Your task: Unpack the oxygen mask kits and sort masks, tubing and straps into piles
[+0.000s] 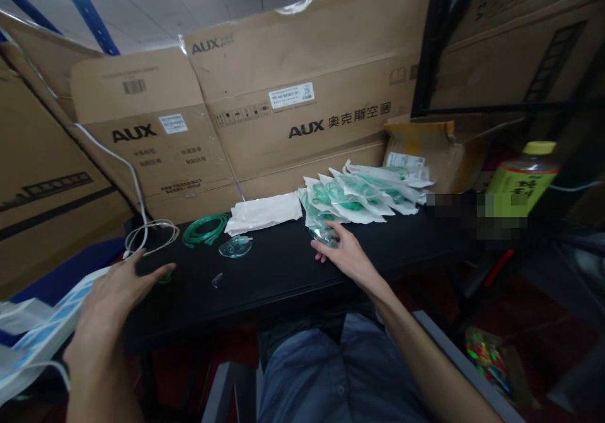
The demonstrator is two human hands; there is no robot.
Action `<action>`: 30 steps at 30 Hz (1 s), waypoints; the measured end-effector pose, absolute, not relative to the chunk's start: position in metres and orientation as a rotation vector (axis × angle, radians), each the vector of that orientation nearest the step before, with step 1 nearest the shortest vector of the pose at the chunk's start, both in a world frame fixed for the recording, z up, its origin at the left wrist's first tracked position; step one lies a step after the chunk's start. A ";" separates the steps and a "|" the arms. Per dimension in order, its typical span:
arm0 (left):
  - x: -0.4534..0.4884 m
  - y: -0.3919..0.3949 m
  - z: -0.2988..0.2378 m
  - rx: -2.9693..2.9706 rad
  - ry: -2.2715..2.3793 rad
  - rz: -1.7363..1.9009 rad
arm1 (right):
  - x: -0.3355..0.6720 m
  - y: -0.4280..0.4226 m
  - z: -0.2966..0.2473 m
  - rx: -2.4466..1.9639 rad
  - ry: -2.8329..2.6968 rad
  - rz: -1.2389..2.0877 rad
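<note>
My right hand (347, 253) is curled round a clear plastic face mask (324, 234) at the front of a row of packets, its fingers partly hidden. The overlapping clear-and-white packets (350, 196) have green tubing inside. My left hand (111, 290) is over the left end of the black table, thumb stretched out and fingers apart. A small green piece (165, 278) shows by that thumb, partly covered. Between my hands lie a second clear mask (235, 246), a coil of green tubing (205, 230), a small clear plastic piece (217, 280) and a stack of flat white packets (265, 213).
Large cardboard sheets (302, 51) wall off the back of the black table (278, 278). A white cable (137, 183) hangs at left above white-and-blue trays (57, 328). An open carton (425, 152) and a yellow-capped bottle (524, 177) stand at right.
</note>
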State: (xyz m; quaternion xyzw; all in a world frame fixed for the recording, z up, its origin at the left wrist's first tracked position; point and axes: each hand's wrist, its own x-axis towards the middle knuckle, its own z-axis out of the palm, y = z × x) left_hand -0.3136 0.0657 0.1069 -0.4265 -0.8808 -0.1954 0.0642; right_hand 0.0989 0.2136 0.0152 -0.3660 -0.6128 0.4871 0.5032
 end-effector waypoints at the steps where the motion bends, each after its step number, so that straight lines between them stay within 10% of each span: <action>1: -0.302 0.065 0.113 -1.231 -2.656 -0.521 | 0.099 0.213 0.017 -0.881 -1.462 1.208; 14: -0.057 0.149 0.062 -2.579 -1.971 -1.172 | 0.101 0.215 0.033 -0.864 -1.218 1.460; 30: -0.068 0.157 0.053 -2.645 -2.111 -1.847 | 0.109 0.196 0.035 -0.480 -1.550 1.427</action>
